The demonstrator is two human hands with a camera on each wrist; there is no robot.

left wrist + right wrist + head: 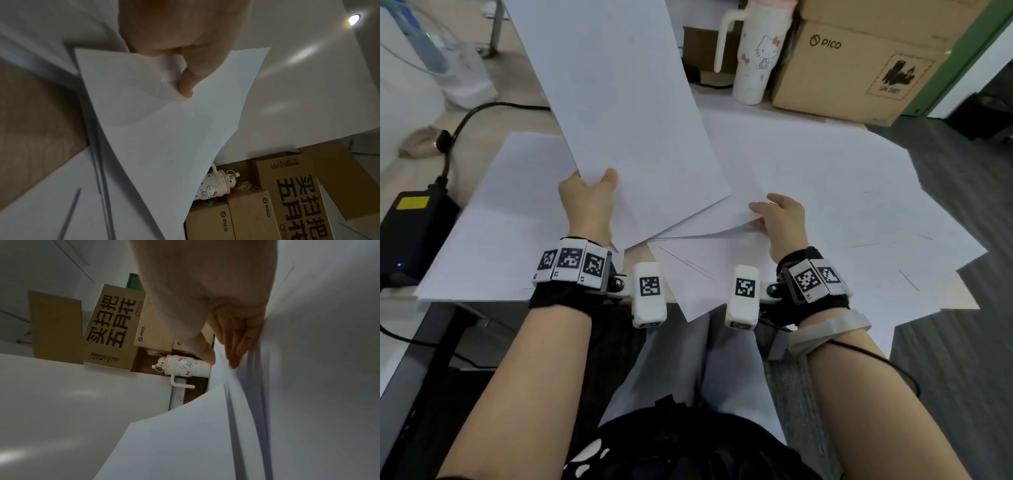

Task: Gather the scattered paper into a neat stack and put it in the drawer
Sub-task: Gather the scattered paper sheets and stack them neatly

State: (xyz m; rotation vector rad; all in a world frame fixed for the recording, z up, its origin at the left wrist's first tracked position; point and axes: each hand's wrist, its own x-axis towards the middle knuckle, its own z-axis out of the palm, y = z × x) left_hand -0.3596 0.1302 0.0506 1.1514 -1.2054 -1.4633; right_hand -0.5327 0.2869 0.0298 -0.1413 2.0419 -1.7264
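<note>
The left hand pinches a raised sheet that fans toward 12 o'clock. At 3 o'clock of it, the right hand, fingers nearly straight, seems to lift the edge of scattered paper covering the desk.

Readable marks — cartons only

"PICO" stands on the far-right cardboard box, whose hazard label reads "UN 3481"; the taller carton behind carries large Chinese characters and "CF508" — "PICO" again below.

Left hand raised, thumb and fingers pinched together; right hand low, fingers straight.
</note>
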